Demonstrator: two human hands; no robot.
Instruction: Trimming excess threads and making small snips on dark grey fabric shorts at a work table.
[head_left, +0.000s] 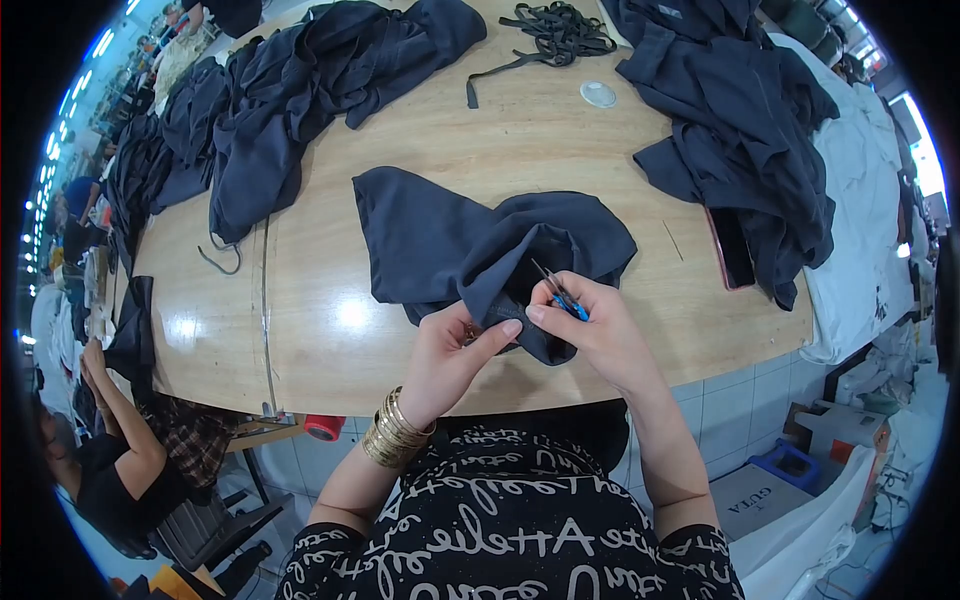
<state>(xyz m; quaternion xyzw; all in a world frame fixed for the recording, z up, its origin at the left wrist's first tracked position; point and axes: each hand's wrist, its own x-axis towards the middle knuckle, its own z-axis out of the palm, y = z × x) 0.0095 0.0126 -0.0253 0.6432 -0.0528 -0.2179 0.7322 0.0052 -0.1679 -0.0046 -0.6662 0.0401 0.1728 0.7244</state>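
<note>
A dark navy garment (430,235) lies bunched on the light wooden table in front of me. My left hand (458,350) is closed on its near edge, thumb on top of the cloth. Opposite it, my right hand (588,325) pinches the same fold between thumb and finger. Tucked in that hand are small thread snips (568,303) with blue handles, their metal blades pointing up and away over the garment's dark opening. Both thumbs nearly meet at the fold. The fingers under the cloth are partly hidden.
More navy garments (300,110) are heaped at the far left, and another pile (740,130) lies at the right over a phone (731,245). A tangle of dark tape (560,35) and a round whitish disc (598,94) lie at the back. A co-worker (115,460) sits at the left.
</note>
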